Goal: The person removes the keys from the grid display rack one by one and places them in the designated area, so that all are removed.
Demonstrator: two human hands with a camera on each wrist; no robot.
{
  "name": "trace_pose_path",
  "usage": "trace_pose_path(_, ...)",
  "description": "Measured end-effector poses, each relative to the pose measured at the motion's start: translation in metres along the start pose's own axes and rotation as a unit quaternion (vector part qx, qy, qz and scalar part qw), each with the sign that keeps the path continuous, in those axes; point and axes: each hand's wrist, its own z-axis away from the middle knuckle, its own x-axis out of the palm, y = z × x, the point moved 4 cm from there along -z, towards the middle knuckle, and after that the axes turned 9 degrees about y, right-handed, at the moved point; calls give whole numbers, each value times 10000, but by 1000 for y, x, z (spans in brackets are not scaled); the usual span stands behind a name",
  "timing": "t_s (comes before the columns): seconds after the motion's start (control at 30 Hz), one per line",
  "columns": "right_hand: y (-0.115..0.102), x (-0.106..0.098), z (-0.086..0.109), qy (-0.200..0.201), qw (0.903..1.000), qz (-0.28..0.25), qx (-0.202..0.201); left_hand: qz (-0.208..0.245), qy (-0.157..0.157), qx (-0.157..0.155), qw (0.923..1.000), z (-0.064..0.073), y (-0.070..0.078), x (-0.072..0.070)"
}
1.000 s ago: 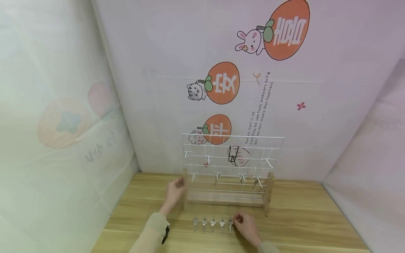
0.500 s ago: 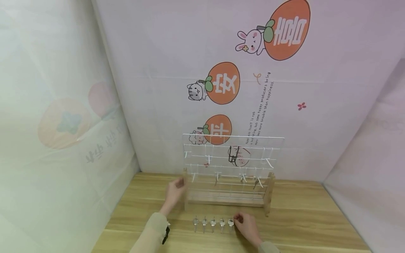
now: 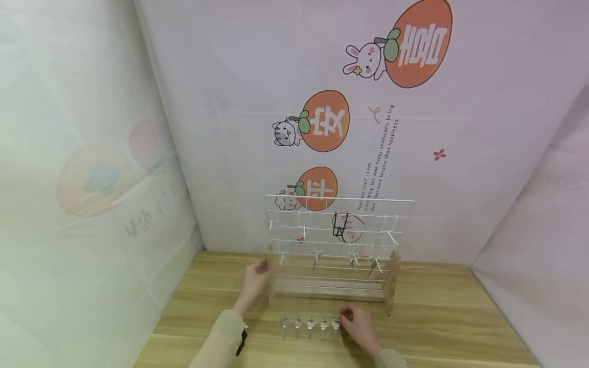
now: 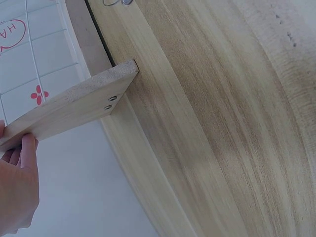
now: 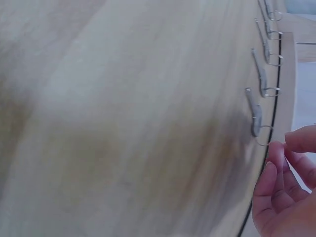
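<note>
Right hand (image 3: 360, 325): hardly shifted over the last second, perhaps slightly higher at the fingertips; by judgement, a pause beside the row with no key raised. Reaching in from the right sleeve (image 3: 390, 359), with bent fingers and with tips of thumb and forefinger nearly together.
Ring (image 5: 266, 127): right at those fingertips; cannot tell whether pinched or merely brushed.
End key (image 5: 255, 111): lying just beside the right grip, nearest of five.
Row of keys (image 3: 310, 324): stretching leftward from the right grip, unchanged in order, all lying on the table (image 3: 455, 301).
Left hand (image 3: 254, 280): farther out and to the left, just as a second ago; clamped on the wooden side board (image 4: 79, 101), with thumb and fingers on opposite faces.
Rack (image 3: 326, 295): upright, running rightward from the left grip; likely steadied by that hold.
Hanging keys (image 3: 372, 266): on lower hooks, beyond and above the right grip.
Black hook (image 3: 339, 227): higher up, between white hooks (image 3: 391, 237).
Cloth (image 3: 207, 76): behind both grips, printed with oranges and animals.
</note>
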Motion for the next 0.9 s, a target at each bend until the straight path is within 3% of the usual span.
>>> trace_pose_path(0.17, -11, -4, -3, -136, 9991, -399, -18, 17, -20, 22, 10000, -1, 1, 1)
trace_pose_path(0.4, -37, -11, -15, 184, 9990, -165, -371, 80, -3, 34, 10000, 0, 3, 0)
trace_pose_path(0.9, -80, -23, -34, 316, 9973, -509, -425, -11, -20, -7, 10000, 2, 2, -1)
